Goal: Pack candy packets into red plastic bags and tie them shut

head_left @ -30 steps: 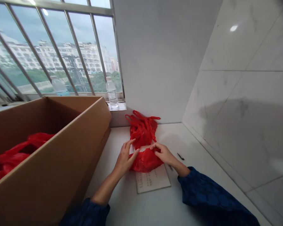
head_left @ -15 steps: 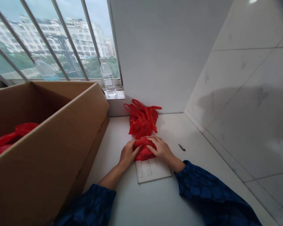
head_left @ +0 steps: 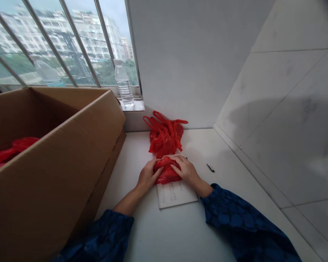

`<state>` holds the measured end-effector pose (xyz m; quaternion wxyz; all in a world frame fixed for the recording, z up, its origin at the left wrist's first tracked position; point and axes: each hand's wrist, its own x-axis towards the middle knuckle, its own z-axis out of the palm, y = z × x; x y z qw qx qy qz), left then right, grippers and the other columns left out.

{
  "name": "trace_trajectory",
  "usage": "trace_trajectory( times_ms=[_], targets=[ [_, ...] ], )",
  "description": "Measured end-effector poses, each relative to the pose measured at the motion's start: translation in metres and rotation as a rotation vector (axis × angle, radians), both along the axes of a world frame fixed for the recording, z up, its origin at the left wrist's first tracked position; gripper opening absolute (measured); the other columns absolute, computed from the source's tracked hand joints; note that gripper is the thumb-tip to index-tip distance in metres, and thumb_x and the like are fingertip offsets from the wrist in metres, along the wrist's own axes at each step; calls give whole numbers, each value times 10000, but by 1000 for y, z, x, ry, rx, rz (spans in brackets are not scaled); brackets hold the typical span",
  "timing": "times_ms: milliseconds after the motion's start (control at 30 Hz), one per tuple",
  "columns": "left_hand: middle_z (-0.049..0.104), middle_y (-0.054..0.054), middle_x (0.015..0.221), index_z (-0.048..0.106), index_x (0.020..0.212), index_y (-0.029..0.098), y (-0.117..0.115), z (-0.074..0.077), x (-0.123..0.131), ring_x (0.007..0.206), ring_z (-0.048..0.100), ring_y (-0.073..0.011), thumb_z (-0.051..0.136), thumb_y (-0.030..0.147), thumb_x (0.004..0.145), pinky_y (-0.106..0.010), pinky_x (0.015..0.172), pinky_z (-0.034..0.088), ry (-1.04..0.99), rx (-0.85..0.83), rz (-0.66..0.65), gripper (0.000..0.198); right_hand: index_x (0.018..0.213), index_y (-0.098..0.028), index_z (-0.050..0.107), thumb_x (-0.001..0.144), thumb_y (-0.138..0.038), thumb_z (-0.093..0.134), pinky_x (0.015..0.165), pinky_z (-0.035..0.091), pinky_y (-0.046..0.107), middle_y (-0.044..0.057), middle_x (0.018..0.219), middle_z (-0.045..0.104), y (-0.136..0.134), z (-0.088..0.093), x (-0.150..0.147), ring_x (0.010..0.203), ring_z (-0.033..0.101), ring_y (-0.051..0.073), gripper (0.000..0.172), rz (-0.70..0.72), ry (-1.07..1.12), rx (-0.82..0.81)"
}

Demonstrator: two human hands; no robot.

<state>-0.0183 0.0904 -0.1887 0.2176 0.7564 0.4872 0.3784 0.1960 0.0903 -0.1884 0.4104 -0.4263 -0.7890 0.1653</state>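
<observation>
A crumpled red plastic bag (head_left: pixel 167 174) lies on an open notebook (head_left: pixel 176 196) covered in handwriting. My left hand (head_left: pixel 147 176) is closed around the bag's left side, thumb on top. On its right side my right hand (head_left: pixel 188 171) grips the bag, with the thumb and fingers pressing on it. Whatever the bag contains, if anything, is hidden. Just behind it, more red plastic bags (head_left: pixel 165 138) with loop handles rest in a heap against the wall.
A large cardboard box (head_left: pixel 79 145) stands open on the left, with red plastic (head_left: pixel 13 151) inside. A small black pen cap or clip (head_left: pixel 210 167) lies on the white table (head_left: pixel 164 236) to the right. A clear water bottle (head_left: pixel 124 85) stands on the windowsill.
The view has tilted slightly, so the scene sits a little higher. Both hands stay on the red bag, nearly unmoved.
</observation>
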Motion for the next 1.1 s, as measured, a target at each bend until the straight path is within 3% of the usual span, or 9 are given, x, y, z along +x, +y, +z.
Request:
trace_trajectory(
  times_ms=[167,267,367,533,667,867,1100],
  targets=[
    [735,-42,1041,691,1036,213,-5,17,4,966,679,-221,598,277,868,-352,890,535,-125,80,62,202,1214,-251,617,927,-275,591,1022,472,410,84,1202,655,0,18,3,1154,599,244,289,32,53,15],
    [717,-36,1020,677,1033,205,-8,37,2,959,659,-199,572,247,889,-326,900,516,-261,204,226,183,1244,-251,578,969,-326,538,1015,472,384,87,1252,616,2,45,12,1186,580,219,287,-31,195,54],
    [682,-42,1037,640,1065,194,-7,57,-3,961,629,-180,585,242,892,-306,905,493,-402,331,416,188,1167,-242,609,988,-328,506,929,505,360,76,1168,638,1,70,24,1104,610,203,224,-148,394,117],
    [644,-41,1076,604,1111,206,-3,76,-11,980,611,-157,606,274,897,-283,910,491,-540,433,531,224,1034,-235,662,964,-279,546,888,503,365,57,1035,675,-6,86,34,1005,634,201,143,-182,358,190],
    [660,-40,1060,623,1092,205,-6,84,-13,961,621,-158,620,280,889,-296,908,505,-541,412,477,216,1014,-240,665,958,-255,551,904,496,380,49,1005,684,-13,90,33,988,643,204,128,-190,322,212],
    [730,-38,1009,697,1027,217,-12,88,-6,935,670,-197,598,179,830,-358,896,549,-382,216,232,223,1004,-245,665,960,-261,548,907,495,387,41,996,702,-21,97,30,986,653,211,126,-182,298,188],
    [735,-42,1011,700,1038,210,-24,86,6,936,682,-192,497,78,805,-369,909,553,-299,106,19,336,1040,-247,660,964,-280,551,839,520,330,21,1001,716,-34,98,16,928,667,178,136,45,158,-4]
  ],
)
